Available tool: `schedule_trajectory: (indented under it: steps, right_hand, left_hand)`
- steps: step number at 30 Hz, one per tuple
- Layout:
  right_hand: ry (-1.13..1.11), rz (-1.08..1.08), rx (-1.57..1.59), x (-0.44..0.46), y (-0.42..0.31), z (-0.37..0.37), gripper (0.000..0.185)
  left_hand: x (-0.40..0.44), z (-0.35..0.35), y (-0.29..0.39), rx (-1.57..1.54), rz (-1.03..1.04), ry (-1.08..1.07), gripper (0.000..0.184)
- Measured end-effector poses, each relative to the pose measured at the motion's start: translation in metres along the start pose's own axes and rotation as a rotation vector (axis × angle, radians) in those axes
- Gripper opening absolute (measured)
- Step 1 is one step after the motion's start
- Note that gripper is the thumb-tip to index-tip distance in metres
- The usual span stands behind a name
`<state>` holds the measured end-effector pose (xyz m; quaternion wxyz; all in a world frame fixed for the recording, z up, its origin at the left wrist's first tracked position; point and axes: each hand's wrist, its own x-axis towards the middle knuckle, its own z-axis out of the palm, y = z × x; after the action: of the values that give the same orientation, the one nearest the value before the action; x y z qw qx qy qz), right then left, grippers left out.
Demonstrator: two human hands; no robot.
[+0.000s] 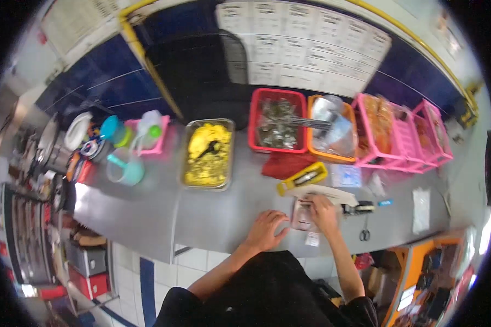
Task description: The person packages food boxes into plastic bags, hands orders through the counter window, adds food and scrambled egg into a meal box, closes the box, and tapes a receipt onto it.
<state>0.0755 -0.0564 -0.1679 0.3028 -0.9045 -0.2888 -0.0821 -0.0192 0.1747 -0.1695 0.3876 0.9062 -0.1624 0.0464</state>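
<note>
My left hand [265, 229] rests over the steel counter [213, 218], its fingers apart and nothing in them. Just right of it lies a small pinkish, see-through packet or flat box [300, 219]; blur hides which. My right hand [324, 213] reaches over this packet with its fingers drawn together at the top edge. Whatever is between those fingers is hidden. A small white label or slip [312, 238] sticks out below the packet. Beyond my right hand lie a long pale strip [333, 194] and a yellow tool with a dark window [304, 177].
A tray of yellow food [232, 158] stands left of centre. Along the wall are a red basket [251, 131] of bags, an orange basket [333, 158] and pink baskets [406, 136]. Scissors [365, 234] lie at right; a turquoise jug [131, 173] stands at left.
</note>
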Motion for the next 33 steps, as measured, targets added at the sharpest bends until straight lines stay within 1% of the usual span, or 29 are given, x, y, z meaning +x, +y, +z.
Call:
schedule_trajectory:
  steps: [1, 2, 4, 5, 7, 8, 9, 10, 11, 12, 14, 16, 17, 18, 19, 20, 21, 22, 23, 24, 25, 26, 27, 28, 29, 30, 31, 32, 33]
  right_hand:
    - [0.004, -0.014, -0.038, -0.001, 0.003, 0.009, 0.027]
    - [0.002, -0.033, -0.011, -0.003, 0.004, 0.015, 0.027]
    - [-0.015, 0.05, -0.088, -0.007, 0.003, 0.013, 0.028]
    - [-0.012, 0.043, -0.087, -0.007, -0.002, 0.011, 0.028]
    - [-0.011, 0.04, -0.203, -0.008, -0.01, 0.006, 0.03]
    - [-0.007, 0.051, -0.205, -0.011, -0.004, 0.012, 0.03]
    - [-0.066, 0.037, -0.222, -0.017, 0.006, 0.019, 0.027]
    - [-0.119, 0.016, -0.242, -0.015, 0.013, 0.025, 0.024]
    - [-0.109, 0.021, -0.246, -0.01, 0.008, 0.024, 0.024]
    - [-0.069, 0.043, -0.266, -0.004, -0.004, 0.019, 0.024]
    - [-0.025, 0.062, -0.289, 0.006, -0.032, 0.012, 0.024]
    - [0.119, 0.126, -0.253, 0.014, -0.067, 0.01, 0.024]
    - [0.141, 0.196, -0.118, 0.021, -0.09, 0.01, 0.022]
    - [0.143, 0.203, -0.046, 0.022, -0.102, 0.021, 0.019]
    - [0.145, 0.215, 0.027, 0.019, -0.114, 0.035, 0.016]
    - [0.19, 0.179, 0.169, 0.021, -0.128, 0.059, 0.013]
    - [-0.018, 0.47, 0.478, 0.031, -0.154, 0.07, 0.009]
    - [-0.311, 0.608, 0.635, 0.032, -0.151, 0.101, 0.022]
    - [-0.436, 0.766, 1.392, 0.03, -0.153, 0.166, 0.039]
    - [-0.401, 0.809, 1.49, 0.04, -0.165, 0.183, 0.046]
    - [-0.368, 0.851, 1.588, 0.051, -0.173, 0.195, 0.053]
    - [-0.362, 0.852, 1.589, 0.063, -0.178, 0.206, 0.053]
    - [-0.272, 0.923, 1.588, 0.076, -0.18, 0.216, 0.052]
    - [-0.18, 0.992, 1.584, 0.087, -0.178, 0.224, 0.051]
    - [-0.176, 0.99, 1.585, 0.094, -0.173, 0.232, 0.051]
    - [-0.161, 0.97, 1.523, 0.1, -0.167, 0.24, 0.05]
    - [-0.148, 0.953, 1.461, 0.102, -0.162, 0.249, 0.049]
    - [-0.145, 0.958, 1.465, 0.105, -0.157, 0.258, 0.049]
    - [-0.13, 0.939, 1.444, 0.108, -0.152, 0.268, 0.045]
  left_hand:
    - [-0.001, -0.019, -0.015, 0.026, -0.048, 0.064, 0.033]
    - [0.001, -0.039, -0.028, 0.047, -0.087, 0.125, 0.024]
    - [0.015, -0.085, -0.054, 0.109, -0.125, 0.269, 0.016]
    - [0.023, -0.103, -0.071, 0.152, -0.129, 0.335, 0.015]
    - [0.041, -0.137, -0.115, 0.249, -0.233, 0.382, 0.012]
    - [0.051, -0.149, -0.143, 0.326, -0.335, 0.394, 0.013]
    - [0.058, -0.158, -0.173, 0.403, -0.436, 0.403, 0.014]
    - [0.063, -0.164, -0.202, 0.535, -0.467, 0.427, 0.018]
    - [0.07, -0.168, -0.226, 0.666, -0.498, 0.456, 0.022]
    - [0.074, -0.17, -0.24, 0.664, -0.488, 0.454, 0.022]
    - [0.082, -0.172, -0.262, 0.76, -0.571, 0.225, 0.029]
    - [0.083, -0.165, -0.271, 0.748, -0.568, 0.2, 0.032]
    - [0.084, -0.165, -0.269, 0.588, -0.563, 0.196, 0.032]
    - [0.084, -0.163, -0.269, 0.429, -0.553, 0.184, 0.032]
    - [0.083, -0.16, -0.272, 0.358, -0.427, 0.252, 0.026]
    - [0.086, -0.162, -0.272, 0.358, -0.418, 0.243, 0.026]
    - [0.091, -0.167, -0.268, 0.267, -0.371, 0.275, 0.023]
    - [0.096, -0.172, -0.261, 0.175, -0.326, 0.304, 0.02]
    - [0.117, -0.183, -0.252, 0.342, -0.215, 0.352, 0.016]
    - [0.127, -0.187, -0.25, 0.42, -0.13, 0.372, 0.016]
    - [0.138, -0.189, -0.253, 0.448, -0.117, 0.301, 0.016]
    - [0.147, -0.189, -0.256, 0.476, -0.106, 0.231, 0.017]
    - [0.151, -0.18, -0.271, 0.475, -0.106, 0.23, 0.017]
    - [0.157, -0.167, -0.294, 0.586, -0.054, 0.098, 0.02]
    - [0.162, -0.159, -0.306, 0.696, 0.0, -0.037, 0.022]
    - [0.161, -0.153, -0.303, 0.696, 0.003, -0.04, 0.022]
    - [0.155, -0.146, -0.298, 0.733, 0.041, -0.109, 0.024]
    - [0.151, -0.141, -0.296, 0.77, 0.08, -0.178, 0.025]
    - [0.15, -0.139, -0.297, 0.787, 0.073, -0.23, 0.027]
